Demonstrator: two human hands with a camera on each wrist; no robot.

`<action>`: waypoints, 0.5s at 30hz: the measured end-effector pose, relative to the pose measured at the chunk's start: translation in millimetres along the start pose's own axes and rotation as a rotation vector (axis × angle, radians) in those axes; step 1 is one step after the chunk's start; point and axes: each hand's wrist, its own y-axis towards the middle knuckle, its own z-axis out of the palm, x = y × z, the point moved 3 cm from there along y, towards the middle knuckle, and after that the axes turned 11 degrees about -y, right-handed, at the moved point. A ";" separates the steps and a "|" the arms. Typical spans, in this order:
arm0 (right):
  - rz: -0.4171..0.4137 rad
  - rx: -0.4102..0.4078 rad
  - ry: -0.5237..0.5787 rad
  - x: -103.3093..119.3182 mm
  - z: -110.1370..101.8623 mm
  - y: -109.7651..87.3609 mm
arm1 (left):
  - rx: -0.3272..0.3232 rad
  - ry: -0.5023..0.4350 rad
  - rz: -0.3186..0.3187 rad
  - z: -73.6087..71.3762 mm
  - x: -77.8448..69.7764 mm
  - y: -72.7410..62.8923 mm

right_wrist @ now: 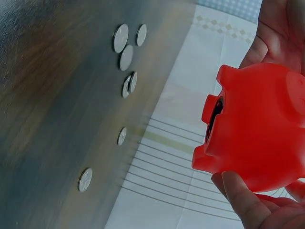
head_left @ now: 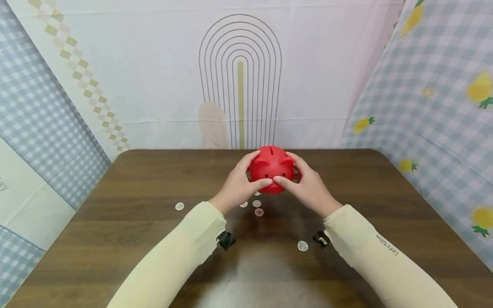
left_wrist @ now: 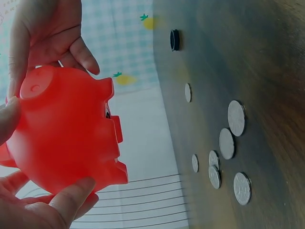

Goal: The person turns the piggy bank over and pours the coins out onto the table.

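Note:
A red piggy bank (head_left: 271,164) is held up over the table between both hands, its slot on top and its snout towards me. My left hand (head_left: 239,185) grips its left side, thumb across the front by the snout. On the other side, my right hand (head_left: 310,188) grips it likewise; the two thumbs almost meet. In the right wrist view a dark round hole (right_wrist: 215,117) shows in its underside, between the stubby feet. Several silver coins (head_left: 256,204) lie on the table below and in front of the bank.
One coin (head_left: 179,206) lies apart to the left, another coin (head_left: 302,246) near the right forearm. A small black round piece (left_wrist: 175,40) rests on the wooden table (head_left: 154,179). Behind hangs a white patterned cloth (head_left: 154,77); checked cloths flank the table.

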 end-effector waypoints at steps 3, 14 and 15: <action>0.010 0.005 -0.009 -2.3 -1.5 1.3 | 0.003 -0.010 -0.013 2.5 0.5 2.9; 0.048 0.018 0.009 -10.7 -1.1 4.8 | 0.007 0.014 -0.022 8.3 5.6 12.0; 0.054 0.021 0.015 -11.7 -0.7 5.5 | 0.006 0.019 -0.023 8.9 6.4 12.8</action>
